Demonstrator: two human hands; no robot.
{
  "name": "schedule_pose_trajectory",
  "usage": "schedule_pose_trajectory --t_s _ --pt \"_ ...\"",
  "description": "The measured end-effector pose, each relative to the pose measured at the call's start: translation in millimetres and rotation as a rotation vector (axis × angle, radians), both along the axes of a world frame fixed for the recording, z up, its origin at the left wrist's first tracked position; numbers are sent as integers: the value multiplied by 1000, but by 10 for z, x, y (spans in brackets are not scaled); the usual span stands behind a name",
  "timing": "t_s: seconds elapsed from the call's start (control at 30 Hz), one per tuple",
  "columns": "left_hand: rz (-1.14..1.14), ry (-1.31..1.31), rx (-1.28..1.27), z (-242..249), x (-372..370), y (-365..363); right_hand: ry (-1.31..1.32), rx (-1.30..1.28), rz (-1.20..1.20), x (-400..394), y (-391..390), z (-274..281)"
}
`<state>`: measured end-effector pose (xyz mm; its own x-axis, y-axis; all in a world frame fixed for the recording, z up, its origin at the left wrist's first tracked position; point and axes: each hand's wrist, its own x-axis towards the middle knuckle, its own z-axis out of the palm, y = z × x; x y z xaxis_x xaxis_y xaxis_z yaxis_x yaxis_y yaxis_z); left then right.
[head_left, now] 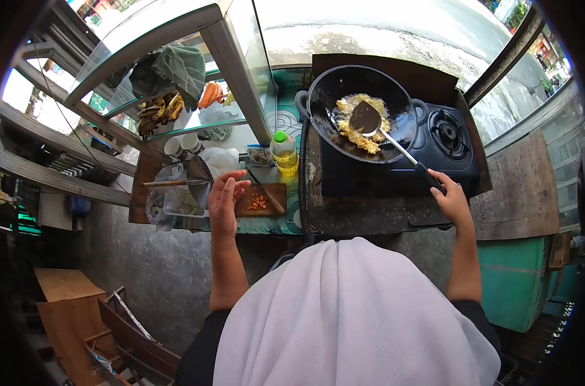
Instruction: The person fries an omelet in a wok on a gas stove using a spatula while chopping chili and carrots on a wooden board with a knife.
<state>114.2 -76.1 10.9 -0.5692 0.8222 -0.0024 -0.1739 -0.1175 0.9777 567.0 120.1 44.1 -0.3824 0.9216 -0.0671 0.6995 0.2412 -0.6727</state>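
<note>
One wok (363,78) sits on the stove (395,179), yellow fried food (359,141) inside it; one black-handled spatula (399,148), gripped in the right hand (452,199), rests on the food. The left hand (225,201) is raised, loosely open, near a chopping board (279,190) bearing chopped orange pieces (258,202) and a knife (270,197).

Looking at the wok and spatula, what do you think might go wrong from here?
Some food in the wok lies toward its near rim, so the spatula in the right hand might push some over. The left hand is off the wok, which could shift. The bottle beside the stove might tip if bumped.
</note>
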Motion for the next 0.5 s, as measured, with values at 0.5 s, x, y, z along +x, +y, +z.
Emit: schedule_pose_trajectory --t_s 0.5 --pt "17 16 -17 17 57 -4 -177 187 -40 -10 -39 92"
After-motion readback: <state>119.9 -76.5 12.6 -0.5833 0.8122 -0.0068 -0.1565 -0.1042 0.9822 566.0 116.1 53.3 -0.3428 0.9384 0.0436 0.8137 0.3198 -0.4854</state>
